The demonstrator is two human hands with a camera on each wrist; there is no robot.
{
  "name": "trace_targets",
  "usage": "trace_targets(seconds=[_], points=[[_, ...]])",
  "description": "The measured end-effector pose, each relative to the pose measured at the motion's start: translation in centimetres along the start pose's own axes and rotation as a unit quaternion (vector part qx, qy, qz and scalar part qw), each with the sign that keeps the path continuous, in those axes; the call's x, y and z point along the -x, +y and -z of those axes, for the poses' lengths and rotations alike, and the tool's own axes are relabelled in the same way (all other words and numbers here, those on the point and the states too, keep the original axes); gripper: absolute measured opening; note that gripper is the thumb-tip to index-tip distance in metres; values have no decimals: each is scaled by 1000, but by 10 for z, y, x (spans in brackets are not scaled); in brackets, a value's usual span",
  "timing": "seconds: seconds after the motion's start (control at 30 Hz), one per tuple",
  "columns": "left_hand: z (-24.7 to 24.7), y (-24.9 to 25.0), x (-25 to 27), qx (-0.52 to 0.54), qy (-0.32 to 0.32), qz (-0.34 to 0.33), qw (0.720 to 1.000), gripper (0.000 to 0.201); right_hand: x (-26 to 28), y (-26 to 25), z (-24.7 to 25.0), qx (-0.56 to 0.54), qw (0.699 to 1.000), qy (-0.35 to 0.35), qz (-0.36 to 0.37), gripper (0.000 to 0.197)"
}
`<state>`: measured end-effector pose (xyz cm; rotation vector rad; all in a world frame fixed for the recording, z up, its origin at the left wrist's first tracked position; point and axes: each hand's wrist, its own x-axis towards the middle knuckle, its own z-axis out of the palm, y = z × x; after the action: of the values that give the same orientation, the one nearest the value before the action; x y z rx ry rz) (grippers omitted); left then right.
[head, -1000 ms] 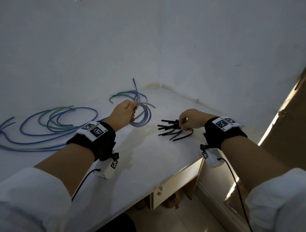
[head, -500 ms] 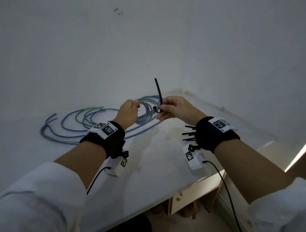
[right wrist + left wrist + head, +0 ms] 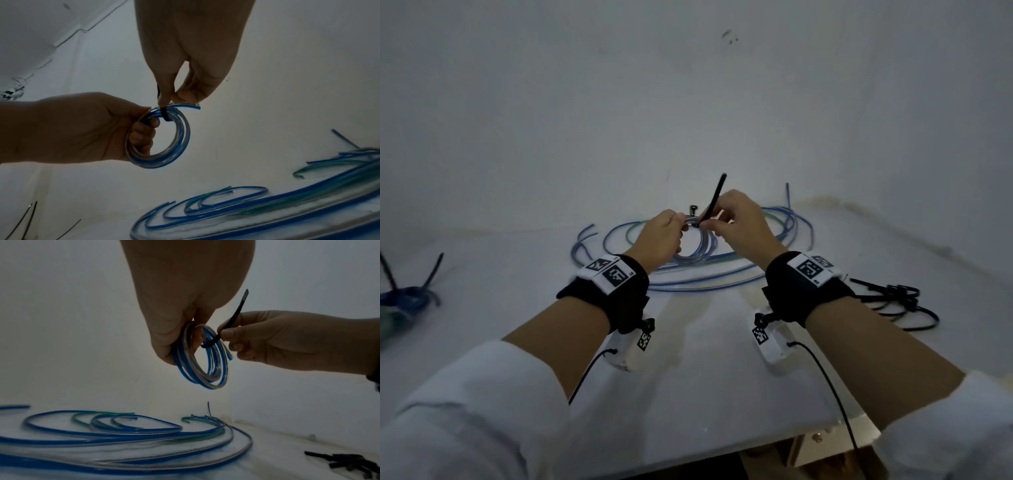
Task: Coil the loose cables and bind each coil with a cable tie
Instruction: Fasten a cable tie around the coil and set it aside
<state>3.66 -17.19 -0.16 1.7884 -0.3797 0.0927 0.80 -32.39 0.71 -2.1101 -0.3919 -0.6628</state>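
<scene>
A small coil of blue and clear cable [image 3: 697,251] [image 3: 202,368] [image 3: 170,144] hangs above the white table [image 3: 705,377]. My left hand [image 3: 664,236] [image 3: 102,128] grips its left side, fingers curled through the ring. My right hand [image 3: 736,226] [image 3: 257,340] pinches a black cable tie [image 3: 712,202] [image 3: 230,324] [image 3: 164,113] at the coil's top. The tie hooks under the strands and its free end points up. Loose blue and green cables [image 3: 722,277] [image 3: 123,434] [image 3: 267,207] lie on the table behind and below the coil.
A pile of spare black cable ties [image 3: 893,301] [image 3: 349,464] lies right of my right wrist. A bound blue bundle [image 3: 407,298] sits at the far left edge. White walls meet in a corner behind the table. A drawer front [image 3: 825,442] shows under the table's near edge.
My right hand picked a tie from the pile, carried it left to the coil and hooked it round the strands. The left hand kept hold of the coil and lifted it.
</scene>
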Motion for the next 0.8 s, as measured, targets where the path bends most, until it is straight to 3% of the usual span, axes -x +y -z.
trace_targets(seconds=[0.2, 0.5, 0.57, 0.73, 0.8], points=[[30, -9, 6, 1, -6, 17, 1000, 34, -8, -9, -33, -44, 999, -12, 10, 19], [53, -12, 13, -8, -5, 14, 1000, 25, -16, -14, -57, -90, 996, 0, -7, 9], [56, -13, 13, -14, 2, 10, 1000, 25, -17, -15, -60, -107, 994, -4, -17, 4], [61, -13, 12, -19, 19, -13, 1000, 26, -20, -18, -63, -167, 984, -5, -61, 19], [63, -15, 11, -28, 24, -22, 999, 27, -21, -21, -65, -198, 978, 1, -69, 11]])
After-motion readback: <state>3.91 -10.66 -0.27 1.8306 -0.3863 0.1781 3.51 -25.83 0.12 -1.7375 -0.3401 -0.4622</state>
